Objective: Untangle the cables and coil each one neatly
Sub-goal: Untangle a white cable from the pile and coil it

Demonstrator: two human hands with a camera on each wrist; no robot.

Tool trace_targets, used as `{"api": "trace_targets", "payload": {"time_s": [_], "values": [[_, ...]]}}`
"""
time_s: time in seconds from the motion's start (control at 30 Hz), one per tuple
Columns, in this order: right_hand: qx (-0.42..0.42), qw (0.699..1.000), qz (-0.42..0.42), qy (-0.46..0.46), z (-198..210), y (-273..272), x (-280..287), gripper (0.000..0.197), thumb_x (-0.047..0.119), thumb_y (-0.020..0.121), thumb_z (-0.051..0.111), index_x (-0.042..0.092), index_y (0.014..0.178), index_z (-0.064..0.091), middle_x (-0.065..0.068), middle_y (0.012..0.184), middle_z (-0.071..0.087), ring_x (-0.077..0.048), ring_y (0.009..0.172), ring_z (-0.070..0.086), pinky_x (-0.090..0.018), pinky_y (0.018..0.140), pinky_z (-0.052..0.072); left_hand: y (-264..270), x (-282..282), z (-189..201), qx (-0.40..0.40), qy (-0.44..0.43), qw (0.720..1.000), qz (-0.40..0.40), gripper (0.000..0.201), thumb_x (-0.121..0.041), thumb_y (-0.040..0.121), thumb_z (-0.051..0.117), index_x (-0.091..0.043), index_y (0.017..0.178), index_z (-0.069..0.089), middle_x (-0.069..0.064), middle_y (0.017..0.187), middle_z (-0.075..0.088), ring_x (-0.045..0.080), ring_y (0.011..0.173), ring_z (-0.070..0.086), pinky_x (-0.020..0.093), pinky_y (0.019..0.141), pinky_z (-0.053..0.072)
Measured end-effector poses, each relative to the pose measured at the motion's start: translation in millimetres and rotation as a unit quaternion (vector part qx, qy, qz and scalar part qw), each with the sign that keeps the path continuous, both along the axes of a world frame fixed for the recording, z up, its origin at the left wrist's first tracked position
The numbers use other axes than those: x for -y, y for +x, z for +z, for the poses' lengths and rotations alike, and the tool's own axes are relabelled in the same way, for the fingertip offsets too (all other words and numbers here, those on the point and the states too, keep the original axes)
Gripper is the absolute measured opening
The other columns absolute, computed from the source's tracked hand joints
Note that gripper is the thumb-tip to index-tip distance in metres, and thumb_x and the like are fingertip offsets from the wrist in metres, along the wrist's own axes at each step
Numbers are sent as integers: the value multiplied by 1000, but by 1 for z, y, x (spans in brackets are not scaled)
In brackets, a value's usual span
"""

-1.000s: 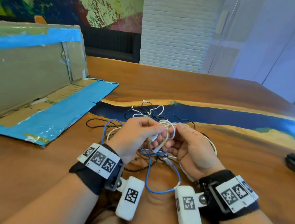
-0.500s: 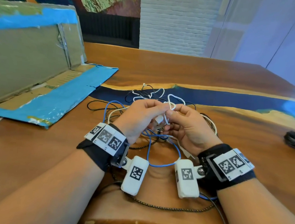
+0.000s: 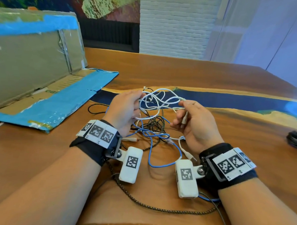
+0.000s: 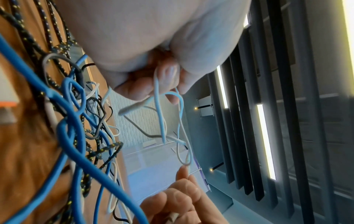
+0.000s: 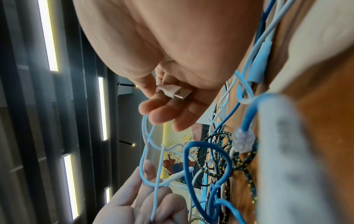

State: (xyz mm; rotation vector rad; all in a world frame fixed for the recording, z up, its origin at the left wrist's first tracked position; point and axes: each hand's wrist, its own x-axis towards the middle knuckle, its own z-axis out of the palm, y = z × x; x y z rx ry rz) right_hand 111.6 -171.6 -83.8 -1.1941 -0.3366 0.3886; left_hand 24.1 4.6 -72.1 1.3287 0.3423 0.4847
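A tangle of cables lies on the wooden table point(image 3: 180, 71) in front of me. My left hand point(image 3: 127, 109) pinches the thin white cable point(image 3: 158, 102) at its left side, and the fingertips point(image 4: 168, 78) show curled round a strand. My right hand point(image 3: 191, 117) grips the same cable at the right, with its white USB plug point(image 5: 174, 91) lying across the curled fingers. Loose white loops point(image 5: 149, 151) hang in the air between both hands. A blue cable point(image 3: 161, 147) and a black braided cable point(image 3: 157, 209) lie knotted below and trail toward me.
An opened cardboard box with blue tape point(image 3: 43, 77) lies at the left. A dark coiled cable point(image 3: 296, 141) sits at the table's right edge. A blue resin band point(image 3: 230, 100) runs across the wood beyond the tangle.
My hands were close together on a small white bunch. They have now drawn apart and risen a little, spreading the white cable into open loops between them.
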Motion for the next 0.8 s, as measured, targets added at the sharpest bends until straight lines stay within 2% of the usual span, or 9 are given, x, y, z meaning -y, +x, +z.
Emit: {"api": "trace_targets", "payload": {"time_s": [0.1,0.23,0.33,0.43,0.53,0.63,0.7,0.8], "values": [[3,1000,3,1,0,1,1,22,16,108,48,8,102,68,-4,70,59,-16,56,55,-36,62,57,-2,3,1,-4,20,999,-28,35,-29,109,45,-9,99,72,0,61,26,14,50,15,36,60,14],[-18,1000,18,8,-1,2,2,25,17,106,52,7,98,74,-5,88,73,-17,71,64,-32,63,58,-5,10,2,-4,42,996,-73,41,-31,110,42,-9,96,74,3,64,14,19,52,10,42,62,13],[-41,997,59,15,0,0,2,33,26,108,47,8,99,72,-9,92,74,-19,73,66,-31,64,58,-8,19,4,-10,62,993,-101,44,-35,109,42,-8,96,74,9,69,11,24,57,7,40,57,13],[-37,996,82,11,0,-1,3,34,31,107,48,8,99,72,-8,85,75,-20,74,68,-33,69,58,-10,27,8,-24,81,990,-115,42,-42,106,48,-7,98,70,-1,55,27,15,44,21,26,46,21],[-17,994,110,16,1,-3,5,34,33,106,48,8,105,71,-9,85,75,-23,79,69,-40,79,55,-12,30,9,-20,118,987,-110,25,-28,103,57,-5,97,64,-12,46,45,4,37,40,17,43,33],[-11,989,142,49,-1,-5,6,34,38,95,57,10,109,70,-10,93,75,-26,96,71,-45,88,54,-8,26,3,-11,123,988,-91,26,-27,105,55,-7,96,70,-4,53,39,11,43,33,25,48,28],[5,984,166,62,-2,-6,7,34,42,91,61,13,107,72,-11,104,73,-26,108,67,-48,93,51,-6,23,1,-6,106,991,-77,33,-30,107,51,-8,93,72,2,59,40,14,46,32,28,49,30],[-6,982,169,81,-2,-6,6,44,51,95,54,11,98,71,-13,116,66,-26,114,60,-51,96,49,-4,23,2,16,68,994,-80,36,-29,108,49,-8,86,69,4,64,50,15,45,37,29,51,34]]}}
